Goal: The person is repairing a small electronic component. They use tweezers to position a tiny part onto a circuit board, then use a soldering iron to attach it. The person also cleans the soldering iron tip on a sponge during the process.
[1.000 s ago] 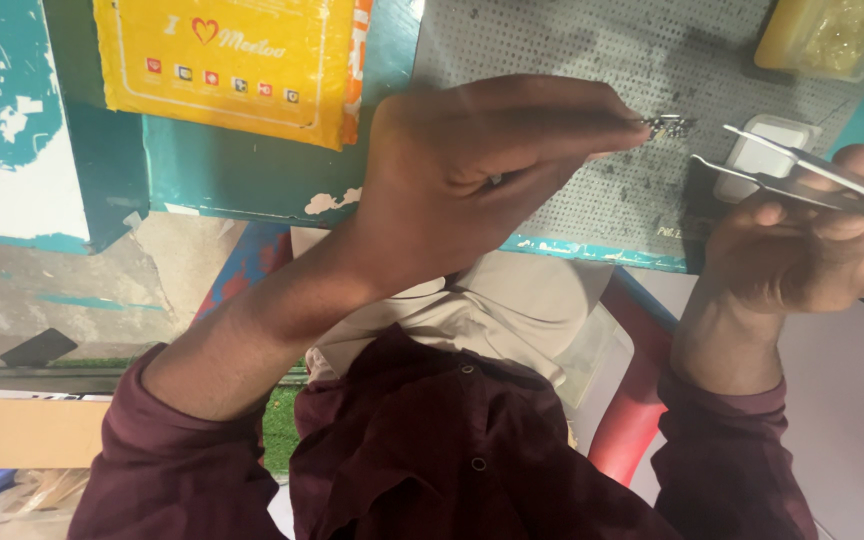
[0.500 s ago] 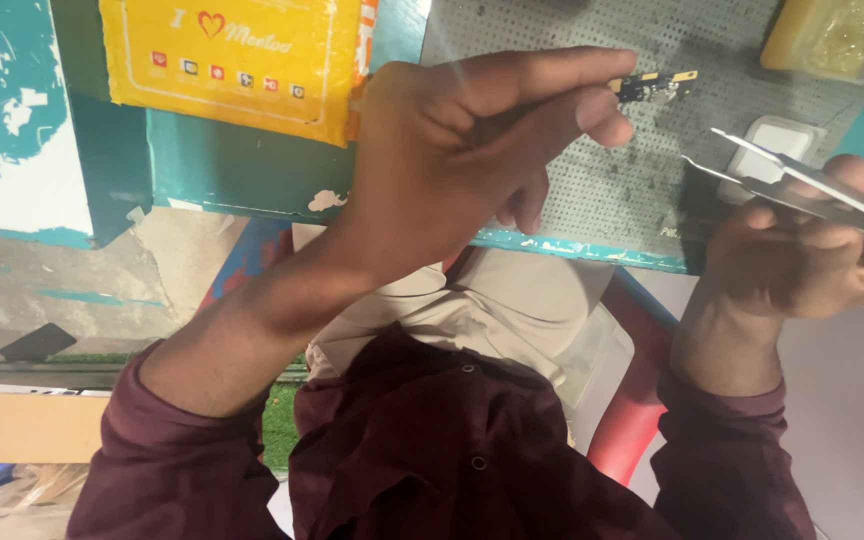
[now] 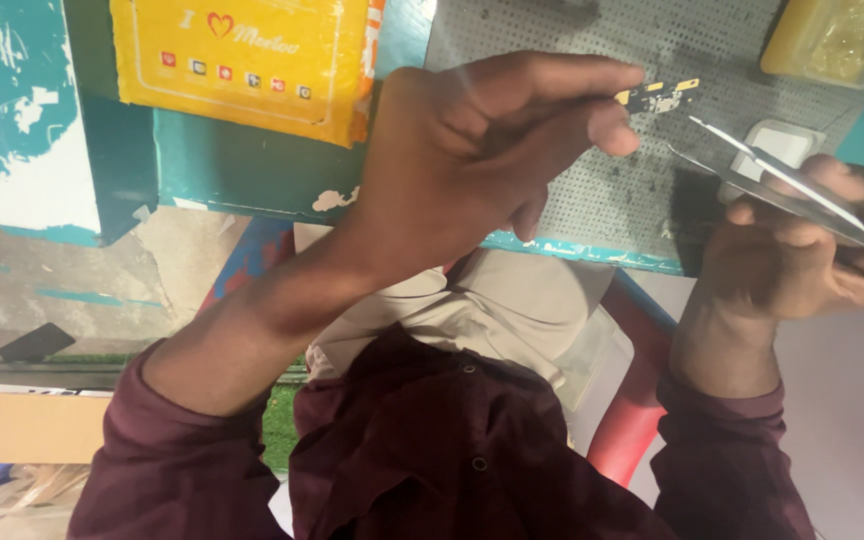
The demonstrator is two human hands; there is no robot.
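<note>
Overhead, my left hand (image 3: 472,160) pinches a small circuit board (image 3: 658,97) between thumb and forefinger, held above the grey perforated mat (image 3: 592,200). Its long axis runs roughly left to right in the head view, rising slightly toward the right, with the yellow-tipped end pointing away from the fingers toward the upper right. Left forearm comes in diagonally from lower left, wrist bent, knuckles up, remaining fingers curled under. My right hand (image 3: 812,250) sits at the right edge, fingers closed around metal tweezers (image 3: 782,185); their tips point up and left toward the board, near it but apart, the two prongs slightly spread. A white rectangular piece (image 3: 787,140) lies on the mat behind the tweezers. A yellow box (image 3: 252,60) rests on the teal bench (image 3: 222,170) at upper left; a yellow tray (image 3: 837,40) sits at upper right.
</note>
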